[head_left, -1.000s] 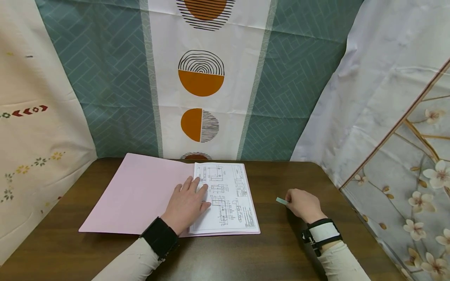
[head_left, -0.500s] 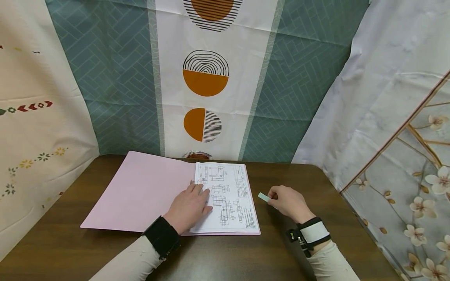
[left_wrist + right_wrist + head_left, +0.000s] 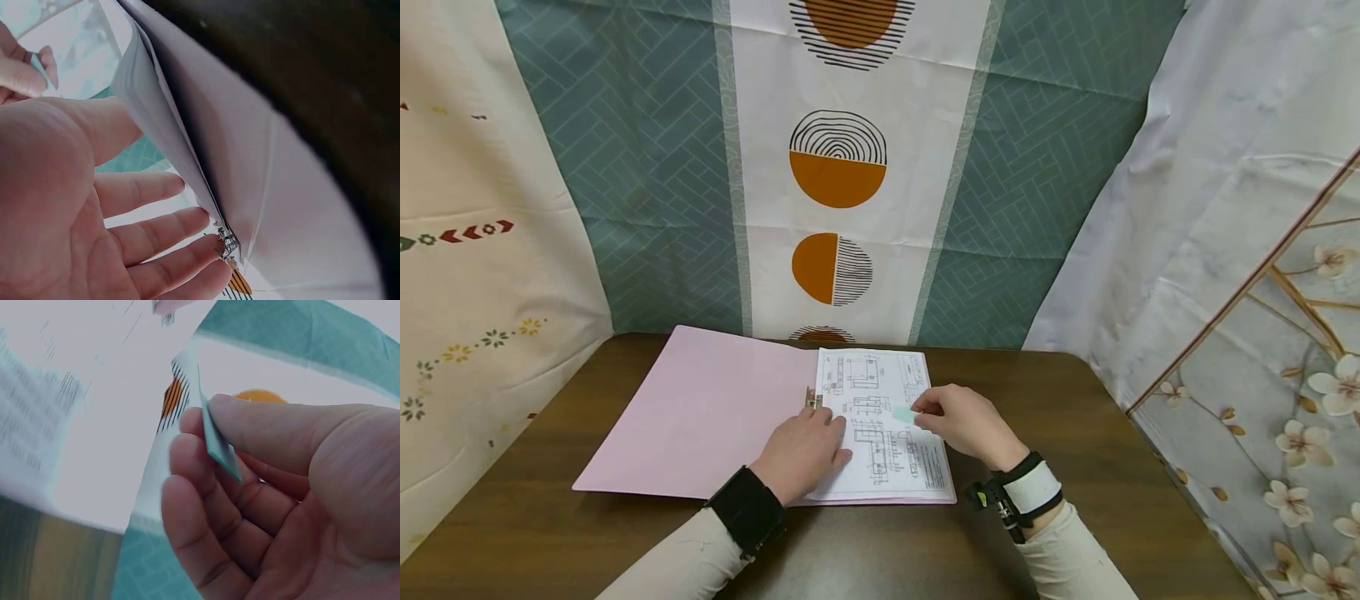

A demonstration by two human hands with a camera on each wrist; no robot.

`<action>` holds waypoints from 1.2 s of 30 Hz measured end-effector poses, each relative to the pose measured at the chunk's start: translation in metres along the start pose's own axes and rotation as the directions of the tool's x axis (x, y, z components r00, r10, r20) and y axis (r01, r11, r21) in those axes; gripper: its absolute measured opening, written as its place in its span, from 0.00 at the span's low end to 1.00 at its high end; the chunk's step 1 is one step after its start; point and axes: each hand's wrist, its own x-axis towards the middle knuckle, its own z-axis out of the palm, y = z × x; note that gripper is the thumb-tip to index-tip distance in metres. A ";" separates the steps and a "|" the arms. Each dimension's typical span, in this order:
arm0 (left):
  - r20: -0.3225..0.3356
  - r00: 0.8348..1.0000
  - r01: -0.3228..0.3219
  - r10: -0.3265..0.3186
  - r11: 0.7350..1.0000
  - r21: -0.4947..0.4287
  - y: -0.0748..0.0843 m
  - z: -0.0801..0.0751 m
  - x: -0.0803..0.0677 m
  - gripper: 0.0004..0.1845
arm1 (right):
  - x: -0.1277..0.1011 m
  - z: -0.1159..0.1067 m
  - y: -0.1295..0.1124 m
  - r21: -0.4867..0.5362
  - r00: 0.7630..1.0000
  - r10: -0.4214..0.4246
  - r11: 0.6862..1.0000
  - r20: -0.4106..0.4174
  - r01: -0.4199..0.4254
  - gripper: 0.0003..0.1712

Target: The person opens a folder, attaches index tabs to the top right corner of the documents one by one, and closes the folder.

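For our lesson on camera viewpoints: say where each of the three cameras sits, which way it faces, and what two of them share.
Head: worn high, facing forward and down at the table; shows both forearms, left hand on the drawing sheet.
Left wrist: under the palm, facing the sheet edges and folder clip.
Right wrist: by the palm, facing the right hand pinching the green tab.
Shared: head and right wrist both show the tab.

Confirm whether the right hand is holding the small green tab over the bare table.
No, the right hand pinches the green tab above the printed drawing sheet in the pink folder.

even soft light, blurred wrist views
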 end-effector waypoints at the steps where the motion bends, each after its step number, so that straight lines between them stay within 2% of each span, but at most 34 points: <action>1: -0.001 1.000 -0.004 0.004 1.000 0.005 0.000 0.000 0.000 0.26 | 0.002 0.002 -0.003 0.015 1.000 -0.009 1.000 0.004 0.009 0.03; 6: 0.013 1.000 -0.006 0.006 1.000 0.024 -0.001 0.000 0.000 0.26 | 0.010 0.007 -0.015 0.095 0.998 -0.062 0.994 0.017 0.060 0.04; 12: 0.023 1.000 -0.005 0.005 1.000 0.006 -0.002 -0.002 0.002 0.26 | 0.013 0.014 -0.021 0.152 0.995 -0.100 0.984 0.017 0.096 0.07; 18: -0.053 0.998 0.020 -0.024 0.996 -0.081 -0.001 -0.006 0.008 0.28 | 0.017 0.023 -0.027 0.130 0.992 -0.123 0.984 -0.019 0.124 0.09; 25: -0.165 0.982 0.057 -0.097 0.971 -0.230 0.003 -0.016 0.014 0.27 | 0.016 0.023 -0.029 0.173 0.993 -0.112 0.978 -0.036 0.117 0.09; 29: -0.206 0.974 0.036 -0.098 0.957 -0.287 0.005 -0.019 0.015 0.22 | 0.016 0.021 -0.029 0.188 0.994 -0.113 0.976 -0.013 0.113 0.09; 36: -0.286 0.956 -0.027 -0.066 0.951 -0.308 0.007 -0.021 0.014 0.17 | 0.015 0.020 -0.029 0.221 0.994 -0.111 0.970 0.016 0.104 0.10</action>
